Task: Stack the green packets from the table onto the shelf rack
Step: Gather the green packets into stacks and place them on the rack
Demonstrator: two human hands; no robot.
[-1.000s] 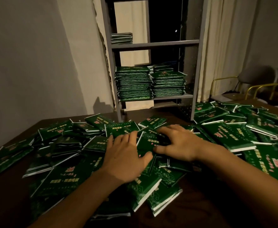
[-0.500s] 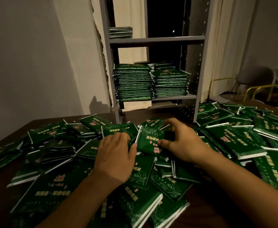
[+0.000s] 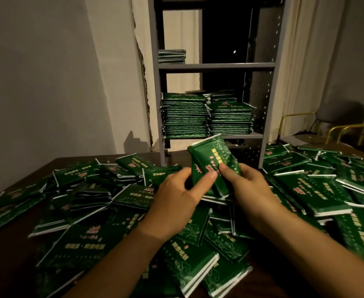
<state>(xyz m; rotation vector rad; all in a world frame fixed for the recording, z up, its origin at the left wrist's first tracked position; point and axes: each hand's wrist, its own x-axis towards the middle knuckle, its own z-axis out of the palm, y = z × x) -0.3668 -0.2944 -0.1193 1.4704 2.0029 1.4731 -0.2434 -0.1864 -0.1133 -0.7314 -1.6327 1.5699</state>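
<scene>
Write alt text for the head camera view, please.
Both hands, left hand and right hand, hold a few green packets upright above a table strewn with loose packets. Behind, a grey shelf rack holds two tall packet stacks.

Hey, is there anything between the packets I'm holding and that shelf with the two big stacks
Nothing visible blocks the way. Both hands, left hand and right hand, hold the raised packets above the table pile, directly before the shelf rack.
</scene>
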